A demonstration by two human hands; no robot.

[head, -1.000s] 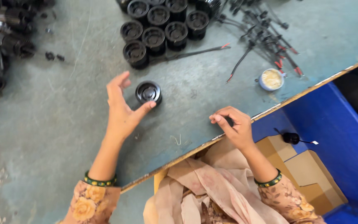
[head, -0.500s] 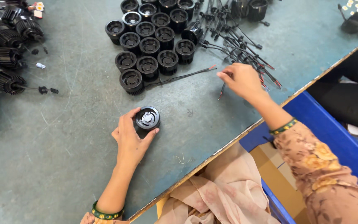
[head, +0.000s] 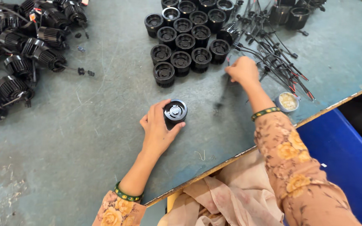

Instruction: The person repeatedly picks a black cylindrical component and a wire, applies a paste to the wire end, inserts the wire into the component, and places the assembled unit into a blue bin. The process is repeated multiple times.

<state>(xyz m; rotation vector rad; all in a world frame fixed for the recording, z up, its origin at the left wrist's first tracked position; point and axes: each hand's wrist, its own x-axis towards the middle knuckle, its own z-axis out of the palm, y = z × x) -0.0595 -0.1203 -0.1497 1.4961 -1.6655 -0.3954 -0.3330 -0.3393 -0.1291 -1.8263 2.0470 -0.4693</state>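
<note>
My left hand (head: 158, 129) rests on the grey table (head: 84, 138) with its fingers wrapped around a round black finned housing (head: 175, 112) that stands upright. My right hand (head: 243, 70) reaches forward to a pile of black wires with red tips (head: 273, 54), its fingers closed on a thin black wire (head: 224, 94) that blurs below the hand. A cluster of several more black housings (head: 186, 39) stands just left of that hand.
A heap of finished black finned units with leads (head: 17, 54) lies at the far left. A small round tin with pale contents (head: 288, 101) sits by the table's edge. A blue bin (head: 344, 155) stands below the edge on the right.
My right hand went from the table's near edge out to the wire pile and took hold of a wire. My left hand closed around the housing and stayed put.
</note>
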